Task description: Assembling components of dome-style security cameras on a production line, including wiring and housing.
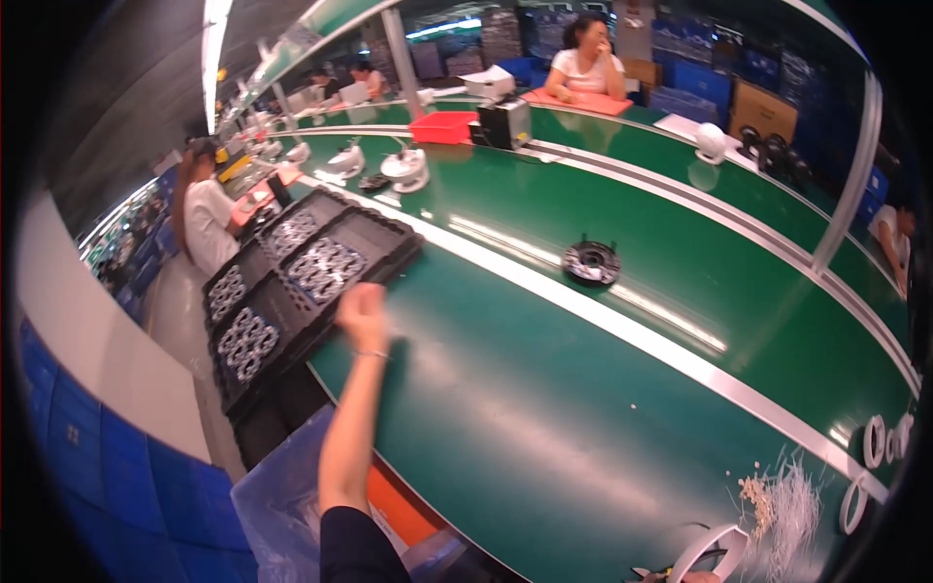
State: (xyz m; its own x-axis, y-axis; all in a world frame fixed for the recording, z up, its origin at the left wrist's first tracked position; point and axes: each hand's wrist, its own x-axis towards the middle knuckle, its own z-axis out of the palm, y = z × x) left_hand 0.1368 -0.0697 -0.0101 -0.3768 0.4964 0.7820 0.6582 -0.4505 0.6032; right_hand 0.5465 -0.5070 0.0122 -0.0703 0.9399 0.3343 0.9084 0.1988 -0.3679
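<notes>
My left hand (362,316) hangs just off the near right edge of a black divided tray (309,309), its fingers curled closed. Whatever is in those fingers, if anything, is hidden. The tray holds groups of small silvery parts (326,268) in its compartments. At the bottom edge, only the fingertips of my right hand (700,577) show, gripping a white plastic ring (714,551). Beside that ring lies a partly cut-off hand tool (665,573) with a yellowish part. A heap of clear thin strips (792,505) and small beige pieces (755,499) sits to the ring's right.
A round black part (592,262) rests on the green conveyor (505,209) past a pale rail. White rings (853,505) stand at the far right. White devices (403,167), a red bin (443,126) and co-workers are farther off. A plastic-lined bin (282,486) is below the table edge.
</notes>
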